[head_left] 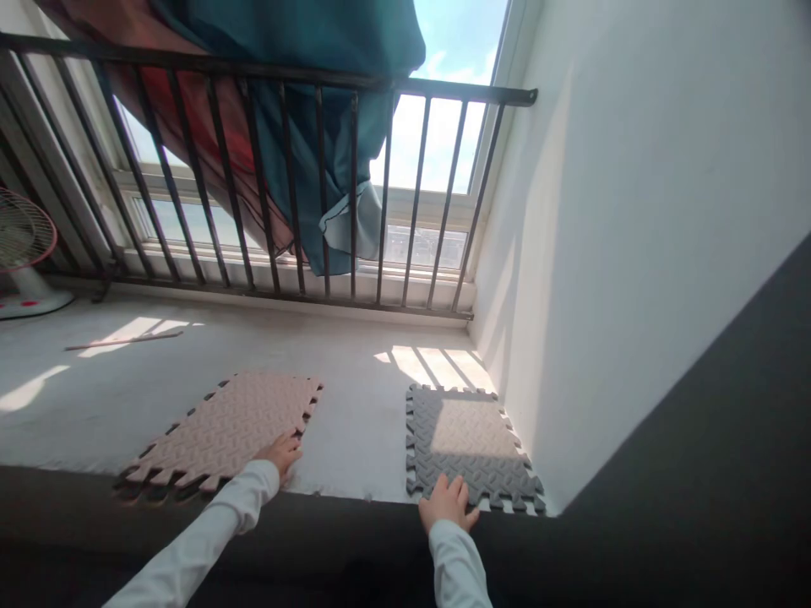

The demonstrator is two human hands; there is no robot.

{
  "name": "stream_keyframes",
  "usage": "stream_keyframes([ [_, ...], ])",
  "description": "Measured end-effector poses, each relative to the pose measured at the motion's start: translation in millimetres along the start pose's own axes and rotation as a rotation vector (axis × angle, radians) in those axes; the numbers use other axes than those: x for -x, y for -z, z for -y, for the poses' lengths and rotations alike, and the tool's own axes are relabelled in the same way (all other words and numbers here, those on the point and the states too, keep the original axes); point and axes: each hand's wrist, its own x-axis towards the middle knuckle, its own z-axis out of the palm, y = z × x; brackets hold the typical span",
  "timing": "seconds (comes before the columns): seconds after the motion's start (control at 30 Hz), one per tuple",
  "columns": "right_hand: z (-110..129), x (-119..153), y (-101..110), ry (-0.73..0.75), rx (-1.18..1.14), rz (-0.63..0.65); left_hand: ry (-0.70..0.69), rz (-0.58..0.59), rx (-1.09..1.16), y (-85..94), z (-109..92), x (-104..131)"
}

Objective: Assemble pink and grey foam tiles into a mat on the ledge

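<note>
My left hand (pixel 280 456) lies at the near right edge of a pink foam floor tile (pixel 237 422), its fingers stretched out over the edge. The tile has a raised tread pattern and jigsaw edges, and dark layers show under its front edge. My right hand (pixel 449 502) rests on the front edge of a grey foam floor tile (pixel 465 439), fingers spread and thumb out to the right. This tile lies flat beside the wall, partly in sunlight. Neither hand is wrapped round anything that I can see.
Both tiles lie on a white ledge (pixel 355 439) with a front drop-off. Behind stands a dark metal railing (pixel 291 186) with a teal and red curtain (pixel 342 127) at the window. A fan (pixel 29 253) and a thin stick (pixel 123 341) are left; a white wall (pixel 608 253) is right.
</note>
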Motion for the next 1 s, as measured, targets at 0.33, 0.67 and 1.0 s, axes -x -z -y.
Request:
stream_keyframes([
  [0.33, 2, -1, 27, -0.041, 0.072, 0.284, 0.144, -0.055, -0.065, 4.1, 13, 3],
  [0.67, 6, 3, 38, -0.072, 0.036, 0.310, 0.003, 0.043, -0.099, -10.5, 45, -6],
  [1.0, 10, 4, 35, -0.082, 0.030, 0.264, -0.213, -0.372, 0.170, -8.0, -73, -30],
])
